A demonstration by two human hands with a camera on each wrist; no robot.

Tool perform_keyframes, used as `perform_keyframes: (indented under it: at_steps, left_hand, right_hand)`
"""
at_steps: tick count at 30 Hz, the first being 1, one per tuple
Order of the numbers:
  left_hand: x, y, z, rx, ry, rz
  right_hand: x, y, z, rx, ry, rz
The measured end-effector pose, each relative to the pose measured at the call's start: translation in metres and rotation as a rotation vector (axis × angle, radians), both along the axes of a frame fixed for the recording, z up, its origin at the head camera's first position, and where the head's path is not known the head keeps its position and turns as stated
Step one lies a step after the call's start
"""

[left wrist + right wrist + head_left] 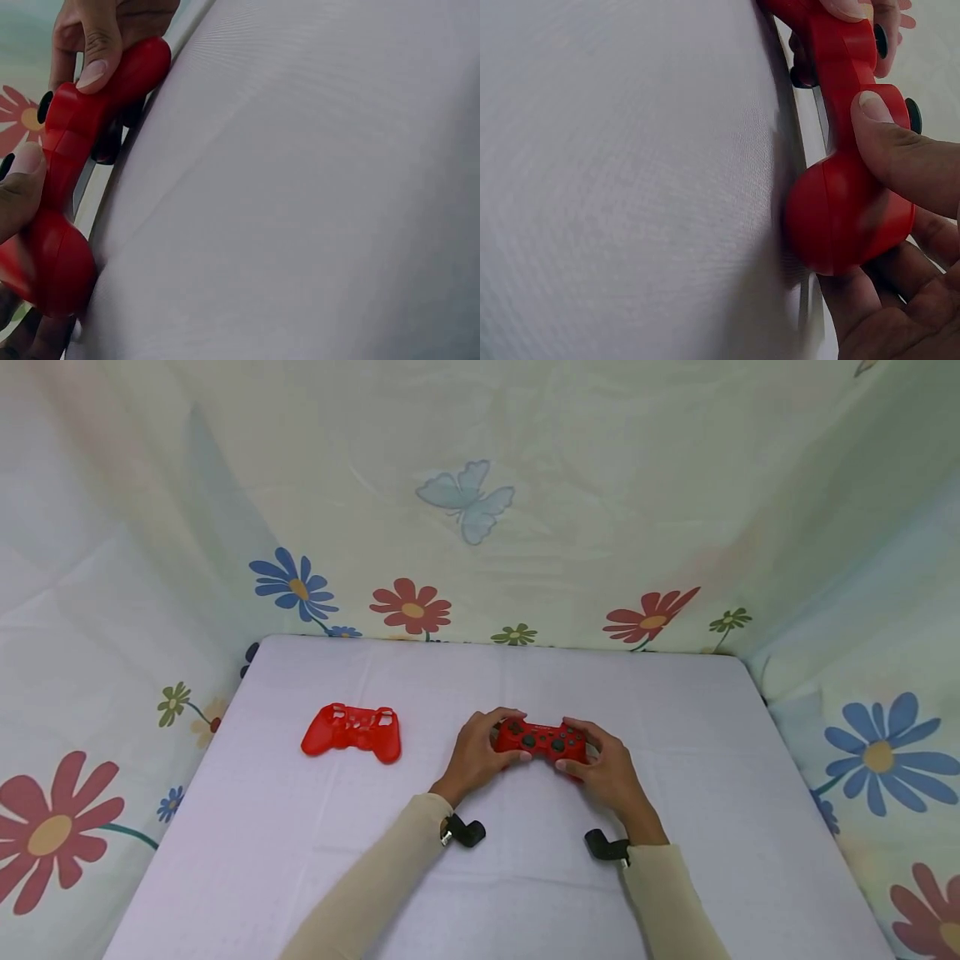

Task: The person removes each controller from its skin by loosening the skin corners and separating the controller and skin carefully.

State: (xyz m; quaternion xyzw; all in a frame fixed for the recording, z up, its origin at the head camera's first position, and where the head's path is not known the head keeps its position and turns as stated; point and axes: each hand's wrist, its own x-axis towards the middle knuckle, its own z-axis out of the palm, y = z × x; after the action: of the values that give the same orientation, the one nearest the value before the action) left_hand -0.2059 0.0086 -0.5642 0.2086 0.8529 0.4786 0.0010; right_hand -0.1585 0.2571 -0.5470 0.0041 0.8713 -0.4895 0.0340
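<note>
A red game controller (pixel 542 741) with dark thumbsticks and buttons lies between my two hands in the head view. My left hand (pixel 477 750) grips its left end, thumb along the near edge and fingers at the far side. At the other end my right hand (pixel 609 770) holds it the same way. The right wrist view shows the controller's rounded handle (pixel 829 217) close over the white cloth, with the right thumb (pixel 900 154) pressed beside a thumbstick. To the left, apart from both hands, lies a red silicone controller cover (pixel 352 731) with cut-out holes.
A white cloth covers the table (pixel 247 860). Flower-printed curtains (pixel 570 560) hang along its back and both sides. Small black cameras (pixel 467 833) are strapped at the wrists, over the ends of the beige sleeves (pixel 382 885).
</note>
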Motion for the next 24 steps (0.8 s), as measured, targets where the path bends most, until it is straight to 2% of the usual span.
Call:
perform_keyframes:
  at_steps: [8,17,20,24]
  left_hand:
    - [0.002,-0.002,-0.002,-0.005,0.004,-0.003]
    - [0.005,-0.002,-0.001,-0.064,0.0,-0.021]
    - [0.009,-0.004,0.001,-0.128,0.033,-0.033]
    - [0.015,-0.011,0.008,-0.279,0.12,-0.041]
  right_hand:
    - [0.001,-0.002,-0.002,0.004,0.014,0.005]
    - [0.005,-0.003,-0.002,0.091,0.056,0.02]
    - [0.006,-0.008,0.001,0.169,0.088,0.015]
    - [0.009,-0.019,0.006,0.262,0.156,0.016]
